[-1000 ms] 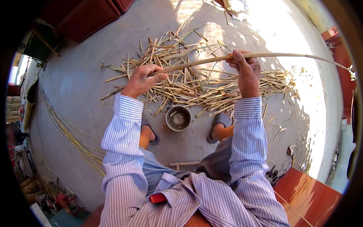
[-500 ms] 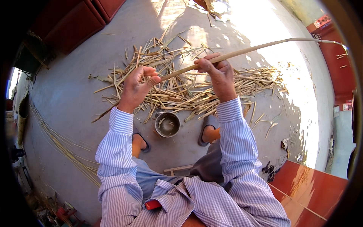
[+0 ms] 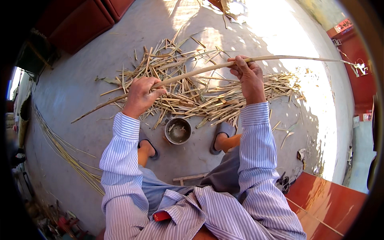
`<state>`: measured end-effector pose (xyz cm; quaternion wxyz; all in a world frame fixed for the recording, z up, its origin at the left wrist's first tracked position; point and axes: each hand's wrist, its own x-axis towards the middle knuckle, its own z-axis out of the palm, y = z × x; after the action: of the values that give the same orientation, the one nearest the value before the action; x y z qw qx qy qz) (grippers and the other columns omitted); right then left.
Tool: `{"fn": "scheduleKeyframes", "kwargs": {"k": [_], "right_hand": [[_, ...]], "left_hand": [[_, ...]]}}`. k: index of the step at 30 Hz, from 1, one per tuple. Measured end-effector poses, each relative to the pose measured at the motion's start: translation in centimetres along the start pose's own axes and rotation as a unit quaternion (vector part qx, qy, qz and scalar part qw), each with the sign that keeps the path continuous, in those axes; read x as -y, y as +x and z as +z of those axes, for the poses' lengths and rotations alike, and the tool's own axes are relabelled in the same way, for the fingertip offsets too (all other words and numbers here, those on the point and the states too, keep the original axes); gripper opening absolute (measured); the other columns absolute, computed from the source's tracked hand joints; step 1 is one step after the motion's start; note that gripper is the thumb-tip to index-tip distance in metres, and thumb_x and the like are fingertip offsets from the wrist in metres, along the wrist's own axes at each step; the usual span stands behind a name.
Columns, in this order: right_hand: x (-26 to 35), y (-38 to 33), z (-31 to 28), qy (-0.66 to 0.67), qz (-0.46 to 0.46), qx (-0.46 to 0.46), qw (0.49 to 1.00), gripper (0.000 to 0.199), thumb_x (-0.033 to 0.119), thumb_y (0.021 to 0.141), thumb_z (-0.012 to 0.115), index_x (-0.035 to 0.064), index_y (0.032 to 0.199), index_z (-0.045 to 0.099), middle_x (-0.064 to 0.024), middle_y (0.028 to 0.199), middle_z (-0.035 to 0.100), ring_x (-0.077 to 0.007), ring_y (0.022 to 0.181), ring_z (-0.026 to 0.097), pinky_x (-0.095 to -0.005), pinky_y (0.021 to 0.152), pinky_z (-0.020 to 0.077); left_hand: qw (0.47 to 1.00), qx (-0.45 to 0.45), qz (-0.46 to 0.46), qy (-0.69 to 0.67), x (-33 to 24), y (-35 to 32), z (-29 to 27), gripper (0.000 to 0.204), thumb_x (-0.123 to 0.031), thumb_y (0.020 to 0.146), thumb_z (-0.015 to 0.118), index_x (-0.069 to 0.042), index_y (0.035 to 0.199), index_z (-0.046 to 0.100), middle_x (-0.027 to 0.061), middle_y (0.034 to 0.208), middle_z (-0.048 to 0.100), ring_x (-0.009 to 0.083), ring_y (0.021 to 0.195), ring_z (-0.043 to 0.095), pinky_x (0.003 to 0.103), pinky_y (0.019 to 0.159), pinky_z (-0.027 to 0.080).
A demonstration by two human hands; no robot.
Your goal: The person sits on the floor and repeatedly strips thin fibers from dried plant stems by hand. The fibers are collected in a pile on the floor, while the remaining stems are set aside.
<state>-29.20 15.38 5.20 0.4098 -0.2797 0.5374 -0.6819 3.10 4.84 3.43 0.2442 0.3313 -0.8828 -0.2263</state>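
A long pale bamboo cane (image 3: 200, 72) runs across the view from lower left to far right. My left hand (image 3: 141, 96) is closed around it near its thicker end. My right hand (image 3: 249, 76) grips it further along, fingers wrapped over the top. Beyond my right hand the cane thins and bends toward the right rim. Under the cane lies a heap of split bamboo strips (image 3: 192, 96) on the grey concrete floor (image 3: 80, 84). My two feet in slippers rest just below the heap.
A small round metal bowl (image 3: 178, 131) stands between my feet. A bundle of long thin strips (image 3: 60, 148) lies along the floor at left. Red furniture (image 3: 80, 24) sits at top left, a red surface (image 3: 332, 200) at lower right. A short wooden stick (image 3: 190, 178) lies by my knees.
The cane has slid to the left through my hands, so more of it now sticks out past my left hand. Both hands keep their grip.
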Motion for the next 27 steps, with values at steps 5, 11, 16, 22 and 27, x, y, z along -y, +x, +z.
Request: {"fn": "scheduleKeyframes", "kwargs": {"k": [5,11,16,22,27], "right_hand": [[-0.4,-1.2,2.4,0.052,0.016,0.040,0.998,0.020,0.019,0.095,0.061,0.0022,0.106,0.062,-0.0137,0.100,0.070,-0.0165,0.089,0.069,-0.0227,0.071,0.0571],[-0.5,-1.1,2.8,0.057,0.017,0.083,0.995,0.021,0.020,0.095,0.062,0.0014,0.105,0.063,-0.0122,0.100,0.070,-0.0163,0.092,0.068,-0.0226,0.074,0.0564],[-0.6,-0.6,0.6,0.015,0.016,0.004,1.000,0.020,0.018,0.096,0.059,0.0018,0.107,0.060,-0.0146,0.101,0.071,-0.0207,0.093,0.070,-0.0245,0.073,0.0581],[-0.9,-1.2,1.3,0.005,0.006,0.009,1.000,0.020,0.020,0.095,0.061,0.0022,0.103,0.062,-0.0148,0.099,0.071,-0.0203,0.092,0.070,-0.0239,0.071,0.0584],[-0.9,-1.0,2.0,0.002,0.002,-0.006,1.000,0.022,0.022,0.094,0.064,0.0027,0.103,0.063,-0.0131,0.096,0.071,-0.0168,0.087,0.070,-0.0210,0.067,0.0569]], "left_hand": [[0.992,-0.120,0.029,-0.021,-2.9,1.5,2.0,0.027,-0.027,0.077,0.077,-0.005,0.090,0.069,0.0078,0.075,0.063,0.0258,0.071,0.059,0.038,0.064,0.045],[0.932,-0.110,-0.158,-0.308,-1.0,0.7,2.6,0.022,-0.018,0.080,0.078,-0.001,0.090,0.067,0.0048,0.077,0.069,0.0095,0.067,0.061,0.025,0.064,0.048],[0.886,-0.281,-0.180,-0.323,0.9,1.7,-2.4,0.027,-0.022,0.084,0.075,0.001,0.095,0.065,0.0046,0.079,0.069,0.0097,0.071,0.061,0.026,0.066,0.048],[0.920,-0.219,0.003,0.324,2.4,0.6,-3.0,0.046,-0.046,0.086,0.063,-0.002,0.100,0.067,0.0159,0.097,0.065,0.0309,0.097,0.059,0.044,0.082,0.041],[0.989,-0.058,0.070,0.115,-1.3,0.8,0.2,0.037,-0.041,0.082,0.067,-0.005,0.086,0.067,0.0111,0.080,0.065,0.0288,0.083,0.059,0.042,0.078,0.040]]}}
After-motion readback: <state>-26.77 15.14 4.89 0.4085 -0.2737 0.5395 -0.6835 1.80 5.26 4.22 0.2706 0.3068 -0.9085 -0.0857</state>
